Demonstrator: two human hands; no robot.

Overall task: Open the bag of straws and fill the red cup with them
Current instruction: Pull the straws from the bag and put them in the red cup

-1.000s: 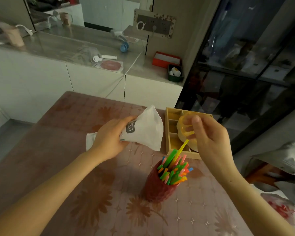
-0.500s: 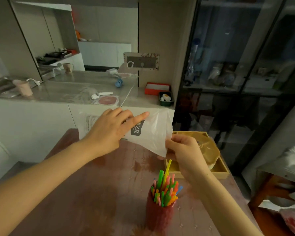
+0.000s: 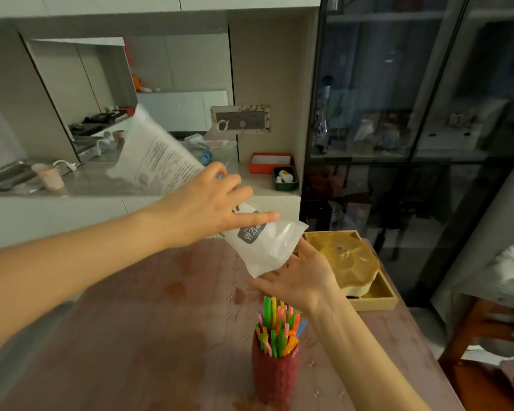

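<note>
My left hand (image 3: 208, 209) holds the white plastic straw bag (image 3: 264, 247) raised above the table, tilted with its mouth down to the right and its printed back end up to the left. My right hand (image 3: 300, 277) is cupped under the bag's lower mouth, fingers spread and touching it. Below and nearer to me stands the red textured cup (image 3: 275, 378), upright, packed with several coloured straws (image 3: 278, 330) sticking out of its top. No straw shows inside the bag.
A wooden tray (image 3: 377, 298) with a tan lidded dish (image 3: 344, 262) sits at the table's far right. Behind are a counter with a pink cup (image 3: 49, 176), a red box (image 3: 269, 163), and a glass cabinet on the right. A chair with clothes stands at right.
My right hand dropped the yellow straw into the cup, then rose to the bag's mouth. My left hand lifted and tipped the bag up. The camera tilted upward.
</note>
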